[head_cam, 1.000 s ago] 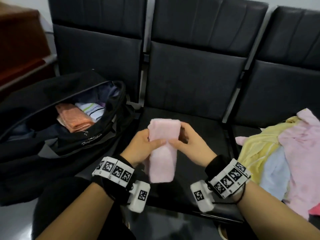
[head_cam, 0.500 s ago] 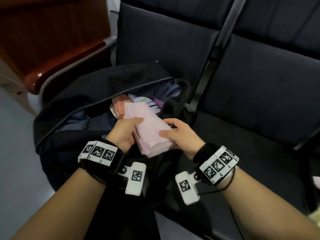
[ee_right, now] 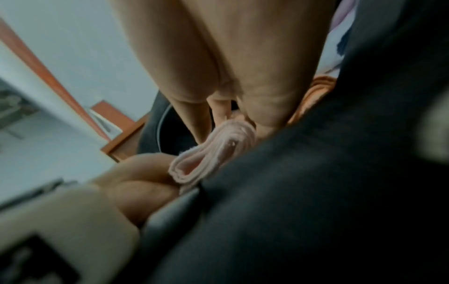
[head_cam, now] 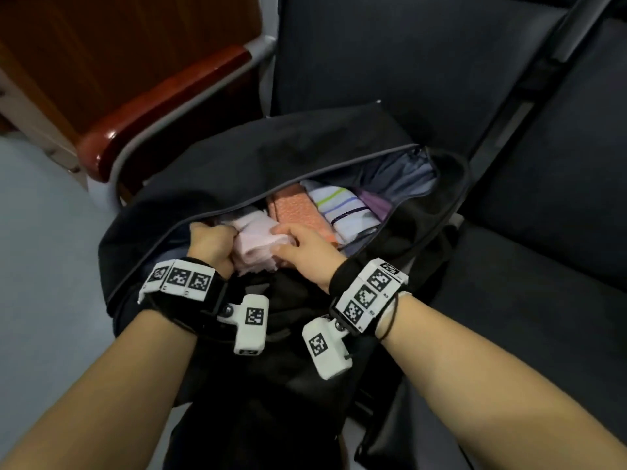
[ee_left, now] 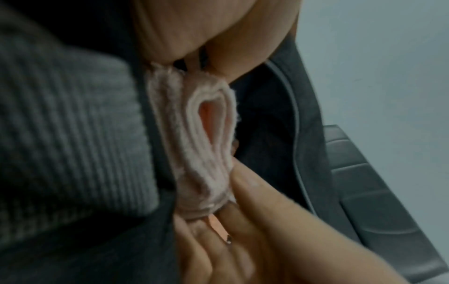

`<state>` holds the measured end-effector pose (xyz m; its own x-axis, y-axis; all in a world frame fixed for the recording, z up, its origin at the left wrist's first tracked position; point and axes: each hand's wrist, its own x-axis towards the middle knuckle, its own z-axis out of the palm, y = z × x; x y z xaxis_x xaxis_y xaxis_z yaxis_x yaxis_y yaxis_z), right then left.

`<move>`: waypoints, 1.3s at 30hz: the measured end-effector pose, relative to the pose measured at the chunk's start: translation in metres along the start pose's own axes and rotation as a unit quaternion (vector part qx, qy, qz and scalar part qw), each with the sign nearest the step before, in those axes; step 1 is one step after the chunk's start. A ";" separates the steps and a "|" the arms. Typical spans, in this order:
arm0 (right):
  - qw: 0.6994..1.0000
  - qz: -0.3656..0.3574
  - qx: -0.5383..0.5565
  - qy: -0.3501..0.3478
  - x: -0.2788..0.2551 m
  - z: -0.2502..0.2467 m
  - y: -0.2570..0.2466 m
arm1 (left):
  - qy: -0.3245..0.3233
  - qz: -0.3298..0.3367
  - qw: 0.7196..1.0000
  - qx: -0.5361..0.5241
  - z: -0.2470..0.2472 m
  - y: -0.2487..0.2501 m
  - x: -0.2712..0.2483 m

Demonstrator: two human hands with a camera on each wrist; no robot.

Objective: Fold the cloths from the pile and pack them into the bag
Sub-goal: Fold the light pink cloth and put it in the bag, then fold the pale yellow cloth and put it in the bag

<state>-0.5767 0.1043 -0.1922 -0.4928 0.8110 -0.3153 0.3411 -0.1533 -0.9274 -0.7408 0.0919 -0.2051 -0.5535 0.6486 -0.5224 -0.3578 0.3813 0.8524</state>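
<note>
1. The pink cloth (head_cam: pixel 258 239) is a soft, fuzzy towel folded into a thick bundle; it sits in the open mouth of the black bag (head_cam: pixel 291 150), at the left end of the opening, partly pushed down inside.
2. In the left wrist view the pink cloth (ee_left: pixel 201 153) shows its folded end: several stacked layers with pale, slightly frayed edges that curl round a small teardrop-shaped gap.
3. In the right wrist view the pink cloth (ee_right: pixel 213 151) shows the same layered loop, pressed against the dark fabric of the bag.
4. The left hand (head_cam: pixel 212 244) grips the cloth's left side, its fingers curled in round the bundle.
5. The right hand (head_cam: pixel 303 251) holds the cloth's right side, with its fingers bent over the top and the thumb against the near edge.
6. To the right of the pink cloth, inside the bag, lie an orange cloth (head_cam: pixel 295 212) with a nubbly, speckled weave, a white striped cloth (head_cam: pixel 342 208) with green, purple and dark lines, and a smooth purple cloth (head_cam: pixel 375 201).
7. The bag is of matte black fabric with a grey-blue lining, its long zip opening gaping in a curved slit.
8. It rests on a row of dark padded seats (head_cam: pixel 543 232) with smooth, leather-like panels.
9. At the left stands a glossy reddish-brown wooden armrest (head_cam: pixel 163 106) on a grey metal frame.
</note>
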 end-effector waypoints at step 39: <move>0.853 0.218 -0.276 0.385 -0.593 -0.373 0.264 | -0.513 0.279 0.628 0.515 0.392 -0.289 -0.494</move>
<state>0.1046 -0.2066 -0.1749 0.3772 0.9079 -0.1829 0.7868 -0.4183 -0.4539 -0.0691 -0.0803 -0.1854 0.5871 0.7527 -0.2979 0.6448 -0.2123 0.7343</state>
